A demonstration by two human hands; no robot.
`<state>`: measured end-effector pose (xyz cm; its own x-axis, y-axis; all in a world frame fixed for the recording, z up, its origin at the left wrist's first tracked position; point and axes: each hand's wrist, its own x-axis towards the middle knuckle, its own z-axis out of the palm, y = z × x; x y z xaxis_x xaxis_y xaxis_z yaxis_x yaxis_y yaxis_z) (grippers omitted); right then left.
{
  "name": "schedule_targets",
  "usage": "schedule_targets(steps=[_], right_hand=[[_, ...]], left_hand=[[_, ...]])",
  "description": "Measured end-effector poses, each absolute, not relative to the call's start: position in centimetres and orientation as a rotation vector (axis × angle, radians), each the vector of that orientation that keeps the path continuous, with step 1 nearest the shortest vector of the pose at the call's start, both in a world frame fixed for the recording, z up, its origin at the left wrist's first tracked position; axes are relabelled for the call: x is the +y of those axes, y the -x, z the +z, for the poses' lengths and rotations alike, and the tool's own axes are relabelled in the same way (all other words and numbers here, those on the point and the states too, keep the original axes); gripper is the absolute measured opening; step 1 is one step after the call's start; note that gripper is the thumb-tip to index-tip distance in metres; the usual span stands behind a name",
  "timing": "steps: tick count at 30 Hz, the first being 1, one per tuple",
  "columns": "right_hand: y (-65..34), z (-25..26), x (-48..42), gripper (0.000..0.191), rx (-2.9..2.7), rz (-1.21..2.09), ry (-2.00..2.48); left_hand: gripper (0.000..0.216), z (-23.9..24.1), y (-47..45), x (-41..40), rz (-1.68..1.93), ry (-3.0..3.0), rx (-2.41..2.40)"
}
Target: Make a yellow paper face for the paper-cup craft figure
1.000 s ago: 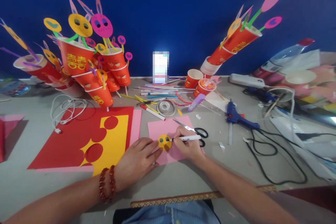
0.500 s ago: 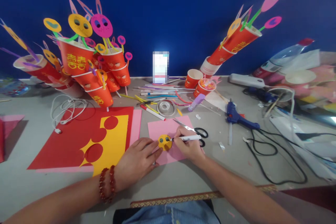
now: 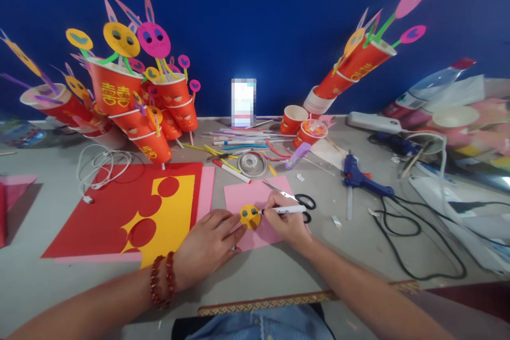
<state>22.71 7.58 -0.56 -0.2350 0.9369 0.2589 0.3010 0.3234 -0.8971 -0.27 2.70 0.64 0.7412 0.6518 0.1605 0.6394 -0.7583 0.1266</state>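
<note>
A yellow paper circle [image 3: 251, 221] with two dark grey-blue eye spots lies on a square of pink paper [image 3: 235, 196]. My left hand [image 3: 211, 236] steadies it, fingertips on its left edge; a small pale bit by the thumb is mostly hidden. In my right hand [image 3: 287, 226] is a white marker [image 3: 289, 209], gripped like a pen, its dark tip at the right eye spot. Just behind that hand, scissors with black handles [image 3: 306, 201] lie partly on the pink paper.
Red paper [image 3: 95, 212] and cut-out yellow paper [image 3: 175, 228] lie at left. Decorated red cups [image 3: 119, 85] stand behind them. A blue glue gun [image 3: 362, 178] with its black cord lies at right. Pipe cleaners, a tape roll [image 3: 252, 163] and a red-capped marker [image 3: 235, 172] lie ahead.
Hardly anything differs. Both hands, the marker and the yellow circle keep the same places; the view shifts very slightly.
</note>
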Motion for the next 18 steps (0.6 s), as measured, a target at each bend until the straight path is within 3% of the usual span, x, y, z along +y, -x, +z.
schedule_targets(steps=[10, 18], right_hand=[[-22.9, -0.8, 7.5, 0.023, -1.677, 0.944, 1.153], [-21.6, 0.2, 7.4, 0.012, -1.701, 1.004, 1.086]], left_hand=[[0.037, 0.4, 0.4, 2.6, 0.294, -2.861, 1.068], [0.041, 0.4, 0.3, 2.6, 0.292, -2.859, 1.080]])
